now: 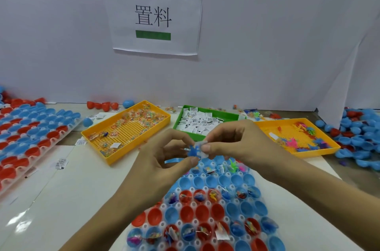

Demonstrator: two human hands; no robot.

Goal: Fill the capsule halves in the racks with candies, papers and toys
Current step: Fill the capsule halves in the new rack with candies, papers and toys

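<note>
White partition walling is standing behind the worktop (86, 178), with a paper sign (153, 15) bearing two printed characters and green strips taped to it. Both hands are meeting above the far end of the near rack (207, 207). The left hand (162, 160) is curling its thumb and forefinger into a pinch on a small blue toy (193, 151), while the right hand (230, 141) is pinching a slip of white paper (202, 146) pressed against that same toy — the fingers (205, 148) of the two hands are almost touching.

Directly beneath the fingers, blue and red capsule halves are sitting in the rack; several rows are already holding toys, candy packets and folded papers, and others are showing bare insides. Beyond the fingers, the green tray (207, 116) is holding white paper slips. To the left of the fingers the yellow tray (127, 129) is carrying wrapped candies, and to their right the orange tray (296, 137) is holding coloured plastic toys. Far left of the fingers, another rack (30, 133) of red and blue halves is lying on the worktop — and far right, loose capsule halves (357, 137) are piling up.
</note>
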